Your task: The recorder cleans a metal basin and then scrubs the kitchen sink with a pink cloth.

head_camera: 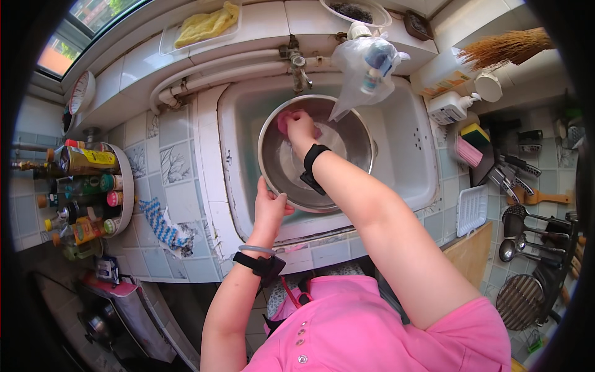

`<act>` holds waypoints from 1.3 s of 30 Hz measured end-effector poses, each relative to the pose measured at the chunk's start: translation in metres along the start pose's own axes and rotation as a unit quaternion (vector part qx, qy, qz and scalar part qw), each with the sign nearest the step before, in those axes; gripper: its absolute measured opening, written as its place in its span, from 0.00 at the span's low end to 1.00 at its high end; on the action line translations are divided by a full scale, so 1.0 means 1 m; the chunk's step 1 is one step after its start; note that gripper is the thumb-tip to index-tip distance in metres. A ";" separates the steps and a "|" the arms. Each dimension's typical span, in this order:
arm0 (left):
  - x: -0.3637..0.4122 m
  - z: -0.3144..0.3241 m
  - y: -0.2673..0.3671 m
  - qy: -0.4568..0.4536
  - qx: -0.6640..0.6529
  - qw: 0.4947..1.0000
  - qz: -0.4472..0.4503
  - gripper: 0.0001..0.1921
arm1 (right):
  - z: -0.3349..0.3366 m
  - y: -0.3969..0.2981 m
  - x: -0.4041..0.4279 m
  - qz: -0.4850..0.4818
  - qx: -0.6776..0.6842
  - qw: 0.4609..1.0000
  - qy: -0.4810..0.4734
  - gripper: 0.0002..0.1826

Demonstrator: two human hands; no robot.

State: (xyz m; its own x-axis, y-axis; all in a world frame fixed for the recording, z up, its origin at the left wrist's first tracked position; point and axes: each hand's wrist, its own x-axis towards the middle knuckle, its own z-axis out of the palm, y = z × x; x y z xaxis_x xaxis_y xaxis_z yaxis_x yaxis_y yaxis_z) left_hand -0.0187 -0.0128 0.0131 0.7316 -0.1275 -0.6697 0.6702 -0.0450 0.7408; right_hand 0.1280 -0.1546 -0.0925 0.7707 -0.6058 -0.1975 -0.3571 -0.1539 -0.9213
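A round stainless steel basin (341, 183) rests in the white sink (404, 153). My left hand (271, 204) grips the basin's near left rim, fingers outside and thumb over the edge. Inside the basin, my right hand (301, 128) presses a pink cloth (284, 122) against the far inner wall. Part of the cloth is hidden beneath my fingers. The basin's bottom looks wet and shiny. Just beyond its far rim is the metal tap (299, 69), and I cannot tell whether water runs from it.
A clear plastic bag (372, 69) with a bottle hangs over the sink's far right side. Several condiment bottles (88, 186) stand in a rack at left. A blue-and-white cloth (160, 223) lies on the tiled counter. Pump bottle (451, 108), sponge (475, 135) and hanging utensils (516, 223) are at right.
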 end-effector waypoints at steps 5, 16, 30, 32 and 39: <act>0.000 0.004 0.003 -0.024 -0.012 1.000 0.000 0.40 | 0.012 0.014 -0.020 -0.031 -0.002 0.994 -0.109 0.07; 0.003 0.001 -0.003 -0.017 -0.021 1.000 0.000 0.34 | -0.015 -0.020 -0.073 -0.012 -0.083 0.971 -0.225 0.21; 0.005 0.003 -0.006 -0.009 -0.018 1.000 0.000 0.33 | -0.021 -0.039 -0.062 0.066 -0.346 0.912 -0.212 0.35; 0.005 0.005 -0.006 -0.010 -0.013 1.000 0.002 0.33 | -0.016 -0.026 -0.065 0.034 -0.323 0.911 -0.256 0.39; 0.005 0.007 -0.006 -0.018 -0.004 1.000 0.009 0.33 | -0.022 -0.041 -0.042 0.024 0.053 0.989 -0.136 0.42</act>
State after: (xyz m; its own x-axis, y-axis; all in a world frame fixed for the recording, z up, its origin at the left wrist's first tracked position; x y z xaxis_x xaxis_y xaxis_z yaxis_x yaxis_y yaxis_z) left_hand -0.0200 -0.0203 0.0053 0.7391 -0.1640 -0.6534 0.6575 -0.0353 0.7526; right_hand 0.0988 -0.1400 -0.0395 0.8729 -0.3753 -0.3117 -0.3506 -0.0383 -0.9358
